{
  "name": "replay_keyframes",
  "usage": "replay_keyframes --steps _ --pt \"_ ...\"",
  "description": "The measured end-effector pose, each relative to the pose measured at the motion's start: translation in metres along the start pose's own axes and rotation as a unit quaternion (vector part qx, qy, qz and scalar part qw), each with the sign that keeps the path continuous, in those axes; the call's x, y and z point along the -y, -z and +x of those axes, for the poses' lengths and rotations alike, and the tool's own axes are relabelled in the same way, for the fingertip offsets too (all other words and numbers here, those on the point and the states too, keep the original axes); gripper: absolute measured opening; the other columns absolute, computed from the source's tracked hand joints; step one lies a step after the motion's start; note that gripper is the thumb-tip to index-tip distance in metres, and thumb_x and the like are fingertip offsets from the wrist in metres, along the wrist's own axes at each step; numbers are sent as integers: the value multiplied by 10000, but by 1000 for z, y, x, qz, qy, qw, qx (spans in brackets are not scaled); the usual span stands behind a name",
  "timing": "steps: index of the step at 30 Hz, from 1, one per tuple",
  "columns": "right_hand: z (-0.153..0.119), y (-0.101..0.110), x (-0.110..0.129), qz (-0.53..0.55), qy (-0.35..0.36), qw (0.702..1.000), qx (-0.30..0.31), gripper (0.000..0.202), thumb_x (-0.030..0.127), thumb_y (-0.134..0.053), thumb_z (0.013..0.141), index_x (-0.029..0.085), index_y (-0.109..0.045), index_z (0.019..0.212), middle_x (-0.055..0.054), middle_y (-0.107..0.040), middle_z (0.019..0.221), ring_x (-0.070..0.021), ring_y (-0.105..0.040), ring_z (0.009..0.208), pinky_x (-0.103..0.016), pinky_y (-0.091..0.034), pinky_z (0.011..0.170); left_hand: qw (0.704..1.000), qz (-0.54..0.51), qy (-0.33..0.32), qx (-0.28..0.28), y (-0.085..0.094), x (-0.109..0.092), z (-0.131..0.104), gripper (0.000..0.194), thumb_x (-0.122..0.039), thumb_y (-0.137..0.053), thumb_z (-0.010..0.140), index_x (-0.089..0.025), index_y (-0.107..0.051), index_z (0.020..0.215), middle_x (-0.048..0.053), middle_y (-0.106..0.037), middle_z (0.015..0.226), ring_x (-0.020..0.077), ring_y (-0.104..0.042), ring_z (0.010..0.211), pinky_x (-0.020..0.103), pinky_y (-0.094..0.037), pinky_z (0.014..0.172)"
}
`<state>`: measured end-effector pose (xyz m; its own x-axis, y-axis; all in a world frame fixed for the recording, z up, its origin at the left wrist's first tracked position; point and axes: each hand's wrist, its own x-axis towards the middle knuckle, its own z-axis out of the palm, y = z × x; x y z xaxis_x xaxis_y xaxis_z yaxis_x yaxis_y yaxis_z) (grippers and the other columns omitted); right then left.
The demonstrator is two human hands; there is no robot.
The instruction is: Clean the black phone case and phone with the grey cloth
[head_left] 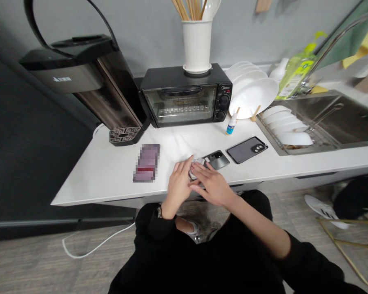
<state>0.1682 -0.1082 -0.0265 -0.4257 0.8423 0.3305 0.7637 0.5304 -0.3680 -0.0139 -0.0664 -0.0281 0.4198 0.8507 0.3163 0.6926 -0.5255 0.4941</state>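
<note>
Near the front edge of the desk, left hand and right hand partly cover a whitish, perhaps tissue-like piece, whether grasping I cannot tell, likely soft and light, next to a grey smartphone, probably slippery and best held by its sides.

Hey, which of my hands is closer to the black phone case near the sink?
Right. Your right hand is left of the black phone case and closer to you, not touching it; your left hand is farther left.
</note>
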Motion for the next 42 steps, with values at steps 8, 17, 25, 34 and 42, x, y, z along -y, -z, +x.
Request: replay_keyframes --steps 8,17,25,34,42 --pt "-34 28 -38 -55 -39 998 -13 598 469 -464 1097 161 -435 1610 -139 -500 1630 -299 -461 1533 -568 -378 1263 1000 1 5 -11 2 -4 0 962 -422 -877 820 -235 -367 1614 97 -687 1350 315 -586 1230 455 -510 1081" --pt "-3 2 0 3 -2 1000 -17 706 613 -523 1041 130 -512 1556 -171 -530 1602 -312 -453 1537 -560 -348 1283 1000 19 0 -18 0 0 -1 807 -241 -790 885 -222 -412 1598 106 -680 1401 298 -605 1222 433 -524 1072" --pt "-32 24 -33 -45 -37 998 -19 593 492 -474 1093 161 -475 1585 -145 -523 1612 -307 -469 1527 -574 -360 1271 1000 11 5 -22 1 -3 1 964 -412 -893 806 -243 -384 1607 87 -709 1354 302 -607 1230 430 -526 1066" --pt "0 0 1 15 8 1000 -8 675 573 -510 1059 120 -504 1559 -185 -519 1608 -310 -444 1543 -576 -332 1284 1000 15 14 -10 -1 0 -1 806 -259 -787 898 -216 -405 1606 109 -686 1395 295 -612 1235 432 -530 1070" --pt "-31 32 -42 -37 -44 998 -17 561 459 -457 1103 177 -477 1587 -138 -526 1610 -301 -482 1519 -594 -351 1270 1000 12 11 -23 -1 -2 1 987 -423 -910 784 -263 -389 1607 75 -711 1369 300 -612 1245 429 -528 1071"
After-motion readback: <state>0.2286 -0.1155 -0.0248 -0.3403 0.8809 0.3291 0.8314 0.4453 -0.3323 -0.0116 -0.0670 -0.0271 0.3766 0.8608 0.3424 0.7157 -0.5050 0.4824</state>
